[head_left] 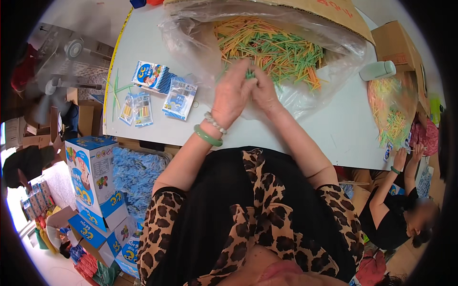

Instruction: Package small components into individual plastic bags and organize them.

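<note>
- Left hand (232, 91) and right hand (265, 93) meet, fingers curled, green sticks (250, 74) showing between; I cannot tell which grips them.
- Just beyond, loose coloured sticks (272, 47) heap in a clear plastic bag (191, 35) on the tabletop (315, 136).
- Blue-and-white packets (181, 97) lie leftward.

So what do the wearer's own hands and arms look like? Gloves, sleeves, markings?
No gloves on the left hand or right hand. Left wrist wears a pale beaded bracelet and a smooth green bangle; right wrist is bare. Left sleeve and right sleeve are short, leopard print, with black edging.
</note>
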The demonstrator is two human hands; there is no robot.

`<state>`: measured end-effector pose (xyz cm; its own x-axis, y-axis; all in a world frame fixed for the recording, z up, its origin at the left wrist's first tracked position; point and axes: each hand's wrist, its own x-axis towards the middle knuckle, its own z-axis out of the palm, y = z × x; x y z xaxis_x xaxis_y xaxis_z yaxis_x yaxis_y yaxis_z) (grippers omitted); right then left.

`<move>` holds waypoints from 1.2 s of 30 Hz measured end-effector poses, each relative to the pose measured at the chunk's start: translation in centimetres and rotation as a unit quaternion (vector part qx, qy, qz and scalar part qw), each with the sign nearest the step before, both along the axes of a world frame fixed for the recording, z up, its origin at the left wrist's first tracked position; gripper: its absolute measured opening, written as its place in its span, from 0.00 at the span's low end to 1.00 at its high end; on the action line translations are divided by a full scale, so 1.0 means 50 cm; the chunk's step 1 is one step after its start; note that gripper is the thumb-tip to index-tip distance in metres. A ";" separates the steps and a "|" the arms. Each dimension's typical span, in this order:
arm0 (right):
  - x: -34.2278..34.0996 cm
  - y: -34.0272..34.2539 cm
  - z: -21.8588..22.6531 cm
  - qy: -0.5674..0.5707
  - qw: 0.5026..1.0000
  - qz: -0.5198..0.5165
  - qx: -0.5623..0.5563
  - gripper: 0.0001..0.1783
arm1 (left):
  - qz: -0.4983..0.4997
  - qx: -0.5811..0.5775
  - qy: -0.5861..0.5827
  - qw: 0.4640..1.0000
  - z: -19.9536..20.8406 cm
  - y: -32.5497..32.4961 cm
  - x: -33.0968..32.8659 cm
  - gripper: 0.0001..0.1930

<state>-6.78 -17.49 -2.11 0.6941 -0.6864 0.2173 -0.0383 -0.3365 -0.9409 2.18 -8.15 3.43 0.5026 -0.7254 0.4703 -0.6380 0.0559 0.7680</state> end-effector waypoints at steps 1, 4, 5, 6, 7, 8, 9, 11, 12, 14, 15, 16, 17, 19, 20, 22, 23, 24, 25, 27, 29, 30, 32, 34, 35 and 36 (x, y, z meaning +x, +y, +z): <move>0.000 0.014 -0.017 0.035 0.999 -0.003 -0.033 0.16 | 0.002 0.002 0.001 1.000 -0.026 0.003 -0.003 0.18; -0.003 0.023 -0.035 0.075 0.994 -0.003 -0.079 0.15 | -0.028 0.079 0.052 0.995 -0.059 0.011 -0.005 0.16; -0.004 0.022 -0.035 0.080 0.992 0.000 -0.094 0.15 | -0.016 0.060 0.069 0.996 -0.062 0.016 -0.005 0.15; -0.004 0.021 -0.031 0.079 0.993 -0.001 -0.090 0.15 | -0.007 0.043 0.083 0.996 -0.052 0.018 -0.007 0.14; -0.005 0.019 -0.027 0.052 0.986 -0.013 -0.157 0.15 | -0.007 0.047 0.082 0.996 -0.040 0.023 -0.010 0.14; -0.006 0.017 -0.022 0.025 0.974 -0.025 -0.223 0.15 | 0.008 0.050 0.139 0.989 -0.026 0.028 -0.014 0.13; -0.008 0.020 -0.015 0.026 0.974 -0.026 -0.223 0.15 | 0.022 0.051 0.198 0.979 -0.017 0.034 -0.015 0.12; -0.014 0.028 -0.003 0.043 0.997 -0.016 -0.066 0.14 | 0.025 0.020 0.179 0.983 -0.008 0.040 -0.011 0.11; -0.014 0.027 -0.009 0.043 0.997 -0.016 -0.065 0.14 | 0.030 -0.012 0.158 0.987 -0.004 0.043 -0.011 0.11; -0.008 0.027 -0.027 0.066 0.996 0.032 -0.048 0.12 | 0.006 0.019 0.109 0.994 -0.027 0.048 -0.004 0.10; -0.007 0.028 -0.027 0.065 0.996 0.034 -0.047 0.12 | -0.015 0.048 0.062 0.997 -0.030 0.046 -0.002 0.10; -0.007 0.034 -0.027 0.049 0.997 0.016 -0.056 0.11 | -0.013 0.049 0.061 0.997 -0.031 0.046 0.000 0.10; -0.003 0.037 -0.026 0.032 0.997 -0.001 -0.064 0.10 | -0.020 0.035 0.023 0.999 -0.030 0.048 0.002 0.10; -0.005 0.038 -0.029 0.017 0.996 0.006 -0.087 0.09 | -0.024 0.027 -0.015 0.999 -0.021 0.062 -0.006 0.10; -0.005 0.037 -0.029 0.002 0.994 0.011 -0.111 0.08 | -0.009 0.030 0.020 0.999 -0.015 0.077 -0.012 0.10; -0.017 0.033 -0.015 -0.003 0.997 0.021 -0.075 0.07 | 0.020 0.039 0.043 0.998 -0.010 0.110 0.001 0.11; -0.024 0.031 -0.012 0.000 0.999 0.025 -0.043 0.07 | 0.059 0.041 -0.004 0.997 -0.018 0.132 0.014 0.11; -0.029 0.027 -0.015 -0.009 0.999 0.032 -0.036 0.07 | 0.094 0.042 -0.052 0.993 -0.022 0.153 0.030 0.10; -0.033 0.021 -0.019 0.003 0.999 0.034 -0.029 0.06 | 0.104 0.048 -0.061 0.992 -0.019 0.172 0.046 0.10; -0.030 0.024 -0.016 0.009 0.999 0.044 -0.019 0.05 | 0.265 0.156 -0.201 0.930 -0.013 0.209 0.078 0.11; -0.028 0.029 -0.004 0.000 0.999 0.015 -0.047 0.05 | 0.307 0.203 -0.222 0.903 -0.018 0.230 0.109 0.17; -0.028 0.029 -0.011 0.023 0.999 0.023 -0.038 0.05 | 0.329 0.246 -0.234 0.881 -0.014 0.234 0.117 0.19; -0.025 0.033 -0.022 0.022 0.995 0.022 -0.090 0.05 | 0.343 0.303 -0.235 0.857 -0.024 0.237 0.133 0.24; -0.019 0.036 -0.019 0.024 0.989 0.020 -0.141 0.06 | 0.348 0.327 -0.199 0.856 -0.036 0.237 0.140 0.23; -0.017 0.036 -0.015 0.021 0.982 0.037 -0.186 0.06 | 0.350 0.351 -0.162 0.853 -0.043 0.236 0.143 0.22; -0.016 0.037 -0.009 0.018 0.971 0.055 -0.231 0.07 | 0.349 0.351 -0.161 0.854 -0.054 0.237 0.150 0.22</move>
